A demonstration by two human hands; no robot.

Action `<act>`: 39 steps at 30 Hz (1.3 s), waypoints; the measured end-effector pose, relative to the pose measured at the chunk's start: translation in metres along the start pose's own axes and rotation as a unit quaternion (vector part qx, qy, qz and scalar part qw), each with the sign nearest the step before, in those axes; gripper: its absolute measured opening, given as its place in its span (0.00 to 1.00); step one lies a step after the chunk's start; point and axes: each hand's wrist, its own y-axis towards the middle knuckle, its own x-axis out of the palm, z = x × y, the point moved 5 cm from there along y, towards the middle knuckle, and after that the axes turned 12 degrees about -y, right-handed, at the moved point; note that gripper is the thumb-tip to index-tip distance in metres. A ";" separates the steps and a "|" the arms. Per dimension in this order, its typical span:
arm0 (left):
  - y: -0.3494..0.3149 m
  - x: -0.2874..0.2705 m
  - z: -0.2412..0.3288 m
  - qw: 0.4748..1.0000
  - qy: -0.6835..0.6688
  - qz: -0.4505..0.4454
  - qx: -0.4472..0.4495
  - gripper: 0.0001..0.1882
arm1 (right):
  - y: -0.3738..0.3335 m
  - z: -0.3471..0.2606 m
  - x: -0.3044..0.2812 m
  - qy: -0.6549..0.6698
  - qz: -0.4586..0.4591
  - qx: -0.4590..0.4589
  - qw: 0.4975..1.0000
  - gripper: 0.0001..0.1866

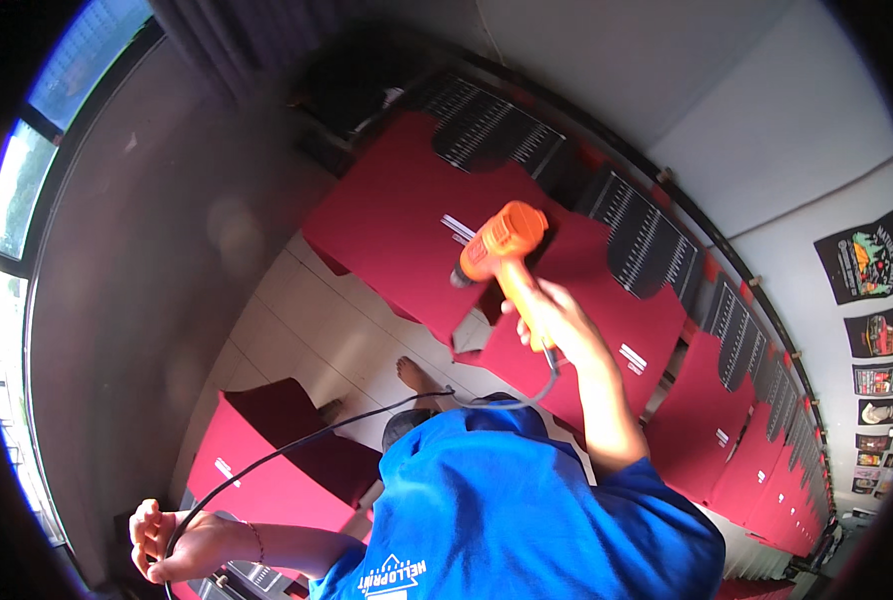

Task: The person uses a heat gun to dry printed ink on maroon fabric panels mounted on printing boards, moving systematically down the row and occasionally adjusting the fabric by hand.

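Observation:
My right hand [565, 322] is closed around the handle of an orange heat gun [509, 240]. Its dark nozzle points to the lower left, over a dark red T-shirt [382, 190] with a small white print near the neck. From the handle's base a dark power cord [312, 435] runs leftward across my front. At the lower left my left hand [179, 545] has its fingers curled, with the cord passing through it. The gun hangs in the air above the shirts, and I cannot tell its exact height.
Several dark red shirts [707, 430] lie in a row along the right, with dark perforated boards [652, 235] behind them. Another red shirt [277, 450] lies behind my left arm. Windows [12, 200] line the left wall; posters [872, 260] hang at the right. Pale floor tiles [307, 310] show between.

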 end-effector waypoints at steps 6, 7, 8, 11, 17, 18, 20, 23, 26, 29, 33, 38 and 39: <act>0.057 -0.084 -0.091 0.998 0.044 0.014 -0.031 0.36 | 0.108 -0.034 0.033 -0.034 0.083 -0.024 0.996 0.21; 0.063 -0.090 -0.101 0.999 0.031 0.024 -0.038 0.38 | 0.115 -0.035 0.038 -0.061 0.105 -0.020 0.992 0.21; 0.066 -0.093 -0.105 0.999 0.027 0.022 -0.011 0.36 | 0.120 -0.035 0.041 -0.087 0.129 -0.016 0.988 0.22; 0.073 -0.092 -0.118 0.999 0.015 0.024 0.028 0.33 | 0.129 -0.037 0.049 -0.064 0.114 -0.013 0.991 0.21; 0.080 -0.080 -0.146 1.000 -0.009 0.021 0.010 0.35 | 0.131 -0.044 0.061 -0.071 0.127 -0.004 0.989 0.21; 0.080 -0.079 -0.150 1.000 -0.011 0.020 0.008 0.35 | 0.131 -0.043 0.062 -0.070 0.133 -0.004 0.989 0.21; 0.081 -0.077 -0.155 1.000 -0.014 0.019 0.006 0.35 | 0.131 -0.045 0.064 -0.066 0.145 -0.005 0.987 0.21; 0.081 -0.077 -0.160 1.000 -0.017 0.019 0.007 0.36 | 0.132 -0.043 0.062 -0.057 0.135 -0.002 0.989 0.21; 0.082 -0.078 -0.163 1.000 -0.018 0.019 0.011 0.36 | 0.135 -0.043 0.065 -0.065 0.138 0.002 0.988 0.21; 0.084 -0.080 -0.166 1.000 -0.021 0.017 0.013 0.37 | 0.137 -0.042 0.068 -0.082 0.148 0.005 0.986 0.22; 0.085 -0.087 -0.171 0.999 -0.028 0.020 0.018 0.37 | 0.136 -0.040 0.068 -0.086 0.137 0.010 0.987 0.21; 0.097 -0.086 -0.177 0.998 -0.054 0.012 0.022 0.38 | 0.124 -0.039 0.062 -0.080 0.141 0.021 0.987 0.21; 0.096 -0.086 -0.177 0.998 -0.058 0.013 0.025 0.38 | 0.123 -0.038 0.064 -0.094 0.148 0.023 0.984 0.21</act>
